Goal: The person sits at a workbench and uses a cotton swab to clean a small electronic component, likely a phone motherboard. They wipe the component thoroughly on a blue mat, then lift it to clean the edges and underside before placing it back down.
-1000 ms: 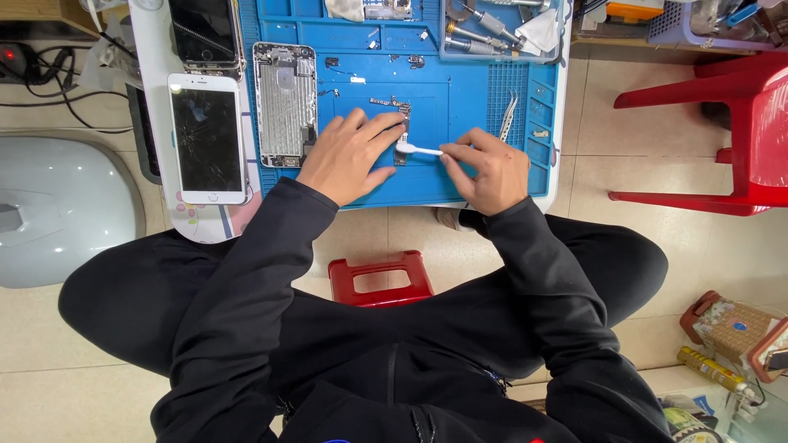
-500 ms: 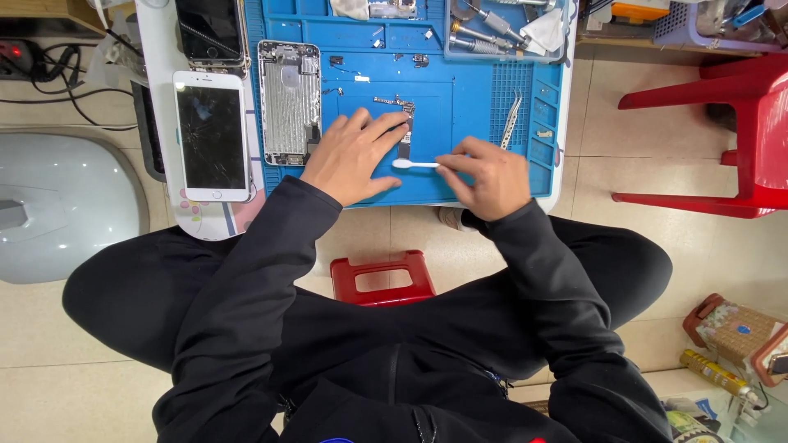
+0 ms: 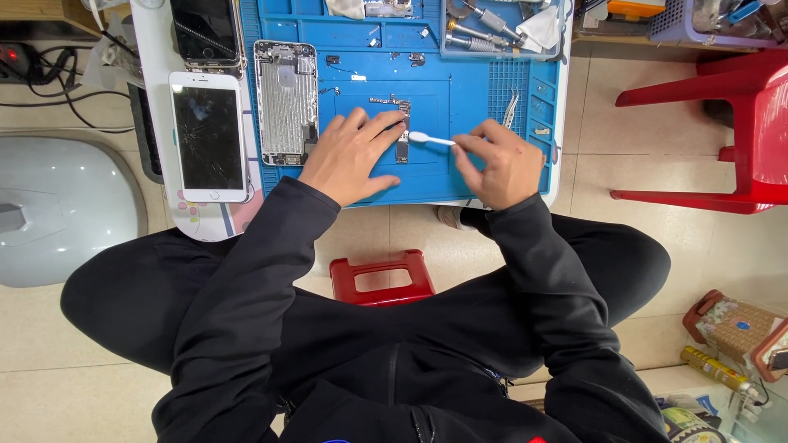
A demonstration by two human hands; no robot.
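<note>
The left hand [image 3: 355, 156] lies flat with fingers spread, pinning the small dark narrow circuit board [image 3: 402, 150] on the blue silicone work mat [image 3: 468, 98], just beyond its fingertips, while the right hand [image 3: 501, 164], fingers pinched on the white plastic brush [image 3: 431, 139], does best with light, short strokes.

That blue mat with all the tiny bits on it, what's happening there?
A person sits at a blue mat covered in small phone parts. Their left hand presses down on a small circuit board to hold it in place. Their right hand holds a white brush, with its tip at the board. Beside them lie an opened phone shell and a white phone with a cracked screen. Tweezers sit on the mat nearby.
</note>
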